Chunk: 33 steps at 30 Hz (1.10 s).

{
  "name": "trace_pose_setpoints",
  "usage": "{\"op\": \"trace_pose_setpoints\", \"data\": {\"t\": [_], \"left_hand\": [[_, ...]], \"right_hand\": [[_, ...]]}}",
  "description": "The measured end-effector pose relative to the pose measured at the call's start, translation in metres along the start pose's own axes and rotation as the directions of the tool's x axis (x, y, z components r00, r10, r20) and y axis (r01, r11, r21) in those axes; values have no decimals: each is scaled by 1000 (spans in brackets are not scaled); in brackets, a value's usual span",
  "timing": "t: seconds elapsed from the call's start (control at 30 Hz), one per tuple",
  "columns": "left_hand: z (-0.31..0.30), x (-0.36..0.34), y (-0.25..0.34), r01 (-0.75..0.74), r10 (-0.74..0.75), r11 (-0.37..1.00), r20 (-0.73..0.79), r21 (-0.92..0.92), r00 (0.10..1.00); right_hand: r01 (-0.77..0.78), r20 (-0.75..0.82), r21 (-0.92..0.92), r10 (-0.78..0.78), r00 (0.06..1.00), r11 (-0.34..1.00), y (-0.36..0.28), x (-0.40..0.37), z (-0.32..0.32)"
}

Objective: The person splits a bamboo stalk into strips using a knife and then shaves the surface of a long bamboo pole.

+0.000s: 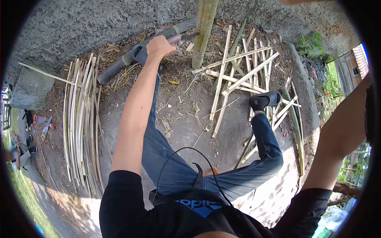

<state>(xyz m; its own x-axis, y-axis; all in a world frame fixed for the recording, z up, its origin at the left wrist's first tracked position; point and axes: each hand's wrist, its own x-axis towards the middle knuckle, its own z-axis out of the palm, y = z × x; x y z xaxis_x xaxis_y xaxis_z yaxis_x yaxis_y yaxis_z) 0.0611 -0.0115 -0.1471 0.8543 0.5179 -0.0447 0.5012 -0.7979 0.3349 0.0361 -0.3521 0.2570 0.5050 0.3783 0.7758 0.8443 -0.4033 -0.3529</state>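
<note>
My left hand [160, 47] is stretched far forward and closed around the handle of a large knife [189, 35]. The dark blade points right, its tip overlapping an upright bamboo pole [204, 27] in this view. Beneath my left wrist is my left sandal [139, 53], next to a dark pipe-like length [109, 74] lying by the wall. My right arm [331, 154] rises bent along the right edge, and its hand lies outside the picture. My right sandal [271, 98] rests among pale split bamboo strips [252, 75].
Long bamboo strips [81, 127] lie bundled on the left, beside a concrete block [33, 87]. A rough wall [99, 23] runs across the back. A handsaw [46, 127] lies farther left, near another person [23, 152]. A green bamboo length [294, 127] lies at right.
</note>
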Motion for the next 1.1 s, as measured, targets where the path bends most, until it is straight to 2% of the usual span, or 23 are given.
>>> {"op": "trace_pose_setpoints", "data": {"t": [0.03,0.1,0.17,0.2,0.27,0.3,0.33,0.37,0.43,0.47,0.5,0.53,0.57,0.63,0.67,0.73,0.77,0.87,0.93,1.0,1.03,1.07,1.1], "left_hand": [[0,2,2,-4,4,1000,12,25,1000],[2,0,5,5,-4,1000,-15,22,1000],[1,-4,10,13,-13,1000,9,26,1000],[4,-6,9,0,0,1000,7,25,1000],[12,-9,6,-2,1,1000,16,20,1000],[9,-8,8,-5,5,1000,0,3,1000],[0,-15,11,11,-10,1000,60,-18,998],[-2,-20,15,23,-20,998,45,-59,999],[34,-22,8,23,-24,999,-9,-45,1000],[37,-23,9,-23,21,999,-83,-26,996],[28,-13,11,-49,48,999,-48,-22,998],[27,-14,10,-66,66,998,25,-18,998],[26,-9,13,-93,92,996,33,16,995],[21,4,23,-104,104,994,-10,30,995],[28,4,26,-108,109,993,-26,48,994],[18,3,30,-88,84,995,90,36,992],[19,4,28,-79,75,996,68,44,995],[23,7,17,-66,65,994,11,85,998],[27,5,10,-55,52,995,40,81,998],[28,4,6,-27,25,998,42,55,999],[29,4,6,-40,38,997,26,62,999],[27,2,9,-56,55,996,17,68,998],[24,1,14,-42,42,997,-5,62,999]], "right_hand": [[90,-56,12,-90,994,996,-12,20,-14],[168,-117,16,-165,979,986,-22,33,-22],[125,-124,29,-121,985,992,-9,18,-6],[30,-99,46,-25,995,998,12,-6,13],[-311,35,90,309,951,946,60,-83,72],[-589,186,9,578,795,808,97,-163,126],[-731,298,-151,735,608,666,132,-249,180],[-752,335,-193,762,554,631,154,-301,204],[-775,404,-285,804,436,564,198,-403,250],[-731,505,-161,691,517,664,210,-404,250],[-755,470,-50,683,559,653,194,-377,235],[-748,441,-76,695,568,660,151,-316,202],[-769,435,20,687,582,639,144,-276,177],[-511,179,181,482,857,841,120,-177,102],[-282,41,275,282,959,919,103,-128,54],[1,-169,187,31,985,982,66,-49,-11],[94,-221,119,-66,973,988,48,-26,-28],[212,-320,4,-200,926,977,25,4,-52],[117,-354,-10,-113,929,993,55,-13,-31],[-165,-351,58,175,920,985,111,-79,21],[-433,-264,113,447,855,894,142,-137,70],[-659,-148,63,660,737,750,179,-210,132],[-797,-13,-87,799,601,598,220,-291,197]]}}
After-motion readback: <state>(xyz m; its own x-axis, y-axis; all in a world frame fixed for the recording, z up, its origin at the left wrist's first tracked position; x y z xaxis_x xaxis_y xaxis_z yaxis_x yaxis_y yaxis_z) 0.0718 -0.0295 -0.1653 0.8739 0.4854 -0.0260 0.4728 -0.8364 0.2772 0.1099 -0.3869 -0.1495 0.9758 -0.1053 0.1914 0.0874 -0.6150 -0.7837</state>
